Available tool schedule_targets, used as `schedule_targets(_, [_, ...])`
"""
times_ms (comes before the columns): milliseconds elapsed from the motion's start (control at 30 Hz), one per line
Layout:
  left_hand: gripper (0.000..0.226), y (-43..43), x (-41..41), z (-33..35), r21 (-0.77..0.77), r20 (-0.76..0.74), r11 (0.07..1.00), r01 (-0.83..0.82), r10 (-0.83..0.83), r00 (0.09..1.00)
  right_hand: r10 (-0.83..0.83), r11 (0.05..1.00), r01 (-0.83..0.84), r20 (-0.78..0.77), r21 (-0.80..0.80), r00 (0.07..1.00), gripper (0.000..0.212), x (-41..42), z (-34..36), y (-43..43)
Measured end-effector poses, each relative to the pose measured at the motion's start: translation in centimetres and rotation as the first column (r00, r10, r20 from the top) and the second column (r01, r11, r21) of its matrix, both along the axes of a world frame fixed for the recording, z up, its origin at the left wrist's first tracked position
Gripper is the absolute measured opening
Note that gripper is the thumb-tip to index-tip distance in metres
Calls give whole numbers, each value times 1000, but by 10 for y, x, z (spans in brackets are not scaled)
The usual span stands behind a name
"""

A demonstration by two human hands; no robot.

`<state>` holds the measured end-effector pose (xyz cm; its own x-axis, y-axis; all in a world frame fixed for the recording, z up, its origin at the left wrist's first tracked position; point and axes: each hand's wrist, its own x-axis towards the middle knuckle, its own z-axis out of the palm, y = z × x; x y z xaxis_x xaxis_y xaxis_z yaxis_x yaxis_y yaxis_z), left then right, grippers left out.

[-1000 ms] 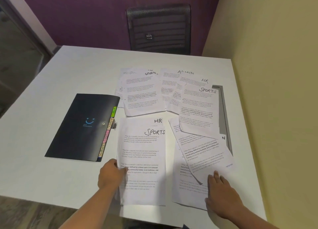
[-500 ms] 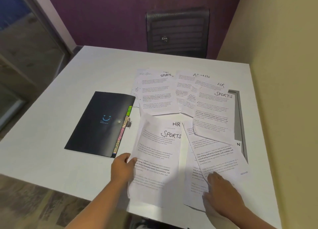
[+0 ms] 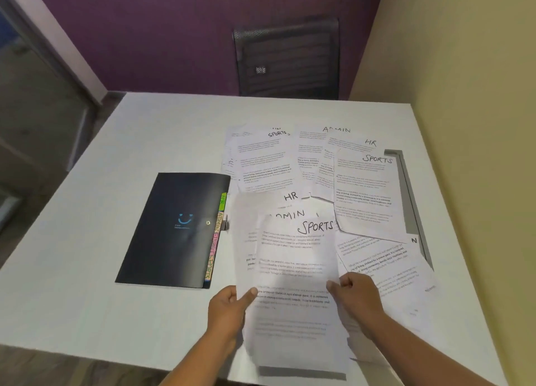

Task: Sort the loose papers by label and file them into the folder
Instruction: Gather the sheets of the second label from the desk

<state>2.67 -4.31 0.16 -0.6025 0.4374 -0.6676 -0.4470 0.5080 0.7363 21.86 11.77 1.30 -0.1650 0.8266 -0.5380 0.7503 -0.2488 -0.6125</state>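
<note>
A sheet labelled SPORTS (image 3: pixel 298 272) is raised off the white table (image 3: pixel 145 142) near its front edge. My left hand (image 3: pixel 229 310) pinches its left edge and my right hand (image 3: pixel 355 297) grips its right edge. Under it lie sheets marked ADMIN (image 3: pixel 287 215) and HR (image 3: pixel 291 196). More loose papers are spread behind and to the right, among them one headed SPORTS (image 3: pixel 368 194), one ADMIN (image 3: pixel 311 153) and another SPORTS (image 3: pixel 265 159). A closed black folder (image 3: pixel 174 229) with coloured tabs along its right side lies to the left of the papers.
A dark mesh chair (image 3: pixel 287 58) stands behind the table against the purple wall. A yellow wall runs along the table's right side, where a grey slot (image 3: pixel 409 200) is cut into the tabletop. A glass door is at the left.
My right hand left the papers at the lower right and took hold of the SPORTS sheet's right edge. The sheet has been lifted, uncovering an ADMIN sheet. The camera moved closer.
</note>
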Motion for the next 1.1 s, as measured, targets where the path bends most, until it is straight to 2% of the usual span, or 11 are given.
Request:
schedule_targets(67, [46, 2, -6, -5, -45, -16, 997, 66, -67, 998, 20, 1000, -21, 69, 23, 997, 43, 2, -3, -2])
schedule_targets(167, [36, 2, -22, -14, -158, -89, 964, 212, -228, 970, 17, 998, -23, 113, 51, 993, 33, 8, 2, -6])
schedule_targets(267, [19, 1, -39, -17, -309, -138, 870, 385, -442, 886, -39, 987, 24, 89, 159, 995, 29, 14, 15, -9])
schedule_targets(333, [23, 2, -47, -20, -434, -237, 820, 373, -503, 831, -85, 973, 75, 39, 218, 996, 28, 17, 26, -7])
schedule_targets(367, [27, 3, -52, -19, -465, -304, 819, 335, -503, 809, -104, 964, 97, 14, 247, 994, 27, 17, 32, -5])
schedule_targets(433, [28, 8, -62, -16, -427, -405, 861, 276, -455, 793, -141, 950, 146, -38, 275, 989, 25, 16, 41, -1])
schedule_targets(600, [26, 44, -83, -11, -308, -447, 891, 332, -444, 777, -313, 920, 351, -212, 175, 926, 14, 1, 51, 17])
schedule_targets(733, [25, 94, -101, -3, -263, -473, 913, 312, -404, 783, -404, 891, 451, -351, 60, 845, 17, -21, 54, 38])
schedule_targets(900, [36, 149, -125, 5, -318, -472, 927, 199, -336, 815, -443, 882, 469, -428, -49, 788, 13, -46, 45, 78])
schedule_targets(1000, [40, 178, -139, 11, -424, -490, 885, 195, -405, 772, -424, 897, 437, -427, -74, 799, 13, -56, 37, 105])
schedule_targets(1100, [35, 209, -149, 17, -432, -509, 882, 187, -409, 757, -432, 896, 431, -436, -107, 790, 17, -62, 27, 130])
